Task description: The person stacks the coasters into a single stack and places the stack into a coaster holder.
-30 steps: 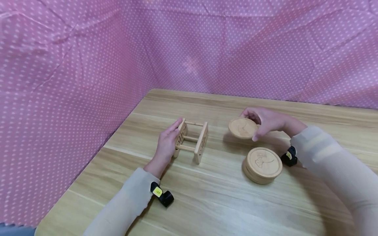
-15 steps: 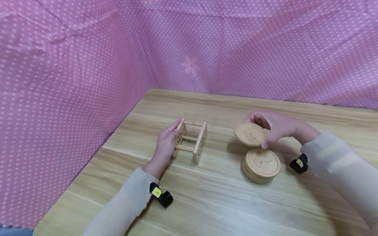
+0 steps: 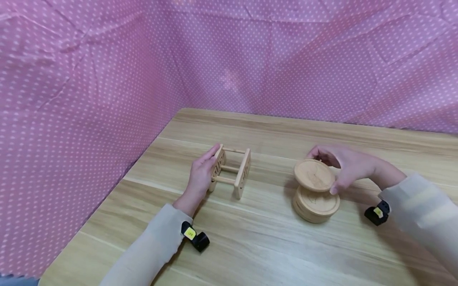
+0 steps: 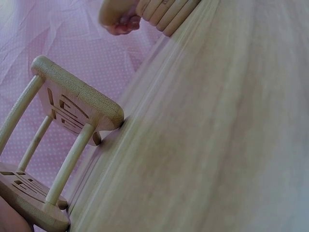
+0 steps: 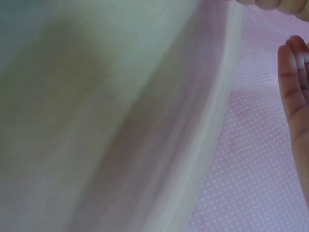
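In the head view, my right hand (image 3: 347,167) pinches a round wooden coaster (image 3: 314,174) by its edge, thumb in front and fingers behind. The coaster is held tilted above a stack of similar coasters (image 3: 311,212), overlapping its back part; whether they touch I cannot tell. The stack's top bears a carved leaf-like line. My left hand (image 3: 200,172) rests with straight fingers along the outer left side of a small wooden rack (image 3: 244,174), which has cut-out side panels joined by dowels. The left wrist view shows the rack (image 4: 79,101) standing on the table, and the coasters (image 4: 166,14) beyond.
The light wooden table (image 3: 272,250) ends at a back edge before a pink polka-dot cloth (image 3: 250,59), which also hangs along the left. Each sleeve cuff carries a small black camera (image 3: 196,237). The right wrist view catches table, cloth and parts of a hand.
My right hand has carried the coaster right and toward me, from beyond the stack to just above it. The left hand and rack have stayed in place.
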`<state>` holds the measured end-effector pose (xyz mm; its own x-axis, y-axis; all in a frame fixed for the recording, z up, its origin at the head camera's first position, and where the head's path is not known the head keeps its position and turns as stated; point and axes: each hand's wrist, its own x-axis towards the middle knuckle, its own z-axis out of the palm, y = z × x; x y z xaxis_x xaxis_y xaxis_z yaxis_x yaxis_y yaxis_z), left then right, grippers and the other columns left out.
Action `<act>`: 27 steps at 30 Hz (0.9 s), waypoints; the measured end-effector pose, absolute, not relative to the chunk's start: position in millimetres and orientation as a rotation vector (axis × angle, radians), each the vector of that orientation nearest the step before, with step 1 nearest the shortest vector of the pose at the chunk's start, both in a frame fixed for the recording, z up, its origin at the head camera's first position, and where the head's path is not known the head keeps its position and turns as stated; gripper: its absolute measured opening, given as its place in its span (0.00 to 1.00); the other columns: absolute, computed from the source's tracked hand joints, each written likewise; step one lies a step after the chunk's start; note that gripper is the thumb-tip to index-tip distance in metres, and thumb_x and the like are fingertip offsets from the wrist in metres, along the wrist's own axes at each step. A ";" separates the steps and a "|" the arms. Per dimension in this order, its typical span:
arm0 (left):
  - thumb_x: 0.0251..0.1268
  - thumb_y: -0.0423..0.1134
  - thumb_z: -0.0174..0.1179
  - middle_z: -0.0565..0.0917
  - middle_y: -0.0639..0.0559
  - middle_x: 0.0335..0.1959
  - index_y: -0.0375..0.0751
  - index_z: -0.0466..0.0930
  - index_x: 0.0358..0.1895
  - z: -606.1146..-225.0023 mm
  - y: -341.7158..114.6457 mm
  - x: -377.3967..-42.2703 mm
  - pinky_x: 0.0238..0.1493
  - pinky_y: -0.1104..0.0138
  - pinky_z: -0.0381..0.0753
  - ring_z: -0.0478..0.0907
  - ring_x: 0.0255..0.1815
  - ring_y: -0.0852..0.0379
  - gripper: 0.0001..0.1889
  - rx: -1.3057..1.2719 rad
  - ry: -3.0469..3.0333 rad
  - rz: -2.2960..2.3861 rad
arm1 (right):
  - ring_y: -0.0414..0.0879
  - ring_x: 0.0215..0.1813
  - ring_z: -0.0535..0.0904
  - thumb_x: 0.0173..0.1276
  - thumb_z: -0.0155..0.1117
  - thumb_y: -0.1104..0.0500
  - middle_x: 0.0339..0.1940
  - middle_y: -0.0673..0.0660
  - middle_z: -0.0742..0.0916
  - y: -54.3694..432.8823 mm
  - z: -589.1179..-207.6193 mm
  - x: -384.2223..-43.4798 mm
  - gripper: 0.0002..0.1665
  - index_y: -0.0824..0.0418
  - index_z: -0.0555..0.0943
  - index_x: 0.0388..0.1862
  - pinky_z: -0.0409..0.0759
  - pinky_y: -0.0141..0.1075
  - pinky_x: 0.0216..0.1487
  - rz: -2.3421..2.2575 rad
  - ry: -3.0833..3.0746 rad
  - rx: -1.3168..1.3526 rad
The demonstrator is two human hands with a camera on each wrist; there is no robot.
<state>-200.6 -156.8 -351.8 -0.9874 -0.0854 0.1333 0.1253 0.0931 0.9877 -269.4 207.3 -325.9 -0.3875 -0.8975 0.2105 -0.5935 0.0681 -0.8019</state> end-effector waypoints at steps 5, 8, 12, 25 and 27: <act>0.71 0.32 0.38 0.62 0.48 0.69 0.37 0.64 0.66 -352.4 -156.3 -201.8 0.71 0.63 0.56 0.57 0.71 0.53 0.22 -0.040 -2.194 -2.021 | 0.43 0.46 0.75 0.32 0.75 0.63 0.44 0.56 0.80 212.2 -328.3 -259.1 0.43 0.65 0.68 0.53 0.74 0.27 0.50 -1.211 1.993 -1.480; 0.71 0.31 0.38 0.62 0.48 0.70 0.37 0.64 0.66 -352.8 -156.4 -202.2 0.71 0.63 0.56 0.57 0.71 0.52 0.22 -0.045 -2.196 -2.021 | 0.44 0.46 0.75 0.32 0.76 0.63 0.46 0.56 0.80 214.9 -329.9 -254.6 0.44 0.64 0.69 0.53 0.74 0.28 0.51 -1.206 1.994 -1.485; 0.71 0.31 0.38 0.62 0.48 0.70 0.37 0.64 0.66 -353.7 -156.5 -202.0 0.71 0.62 0.56 0.57 0.71 0.52 0.22 -0.047 -2.193 -2.023 | 0.43 0.49 0.76 0.31 0.76 0.64 0.47 0.56 0.79 218.3 -332.1 -250.5 0.45 0.65 0.69 0.54 0.74 0.27 0.54 -1.204 2.005 -1.479; 0.70 0.31 0.39 0.62 0.47 0.69 0.36 0.64 0.65 -354.4 -156.0 -201.5 0.72 0.63 0.55 0.56 0.71 0.53 0.21 -0.045 -2.173 -2.026 | 0.44 0.53 0.75 0.31 0.77 0.61 0.51 0.54 0.79 220.2 -330.4 -237.0 0.47 0.62 0.68 0.57 0.73 0.28 0.58 -1.172 2.060 -1.407; 0.71 0.31 0.39 0.62 0.47 0.70 0.37 0.64 0.66 -354.3 -156.3 -201.6 0.72 0.63 0.55 0.56 0.71 0.53 0.22 -0.049 -2.180 -2.025 | 0.43 0.54 0.75 0.32 0.77 0.62 0.51 0.55 0.79 220.1 -331.4 -236.8 0.48 0.63 0.68 0.57 0.72 0.28 0.59 -1.172 2.059 -1.415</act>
<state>-201.6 -156.3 -354.3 -0.9858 -0.0884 0.1429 0.1360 0.0795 0.9875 -236.8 220.1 -331.4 -0.4210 -0.8959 0.1420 -0.5792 0.1450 -0.8022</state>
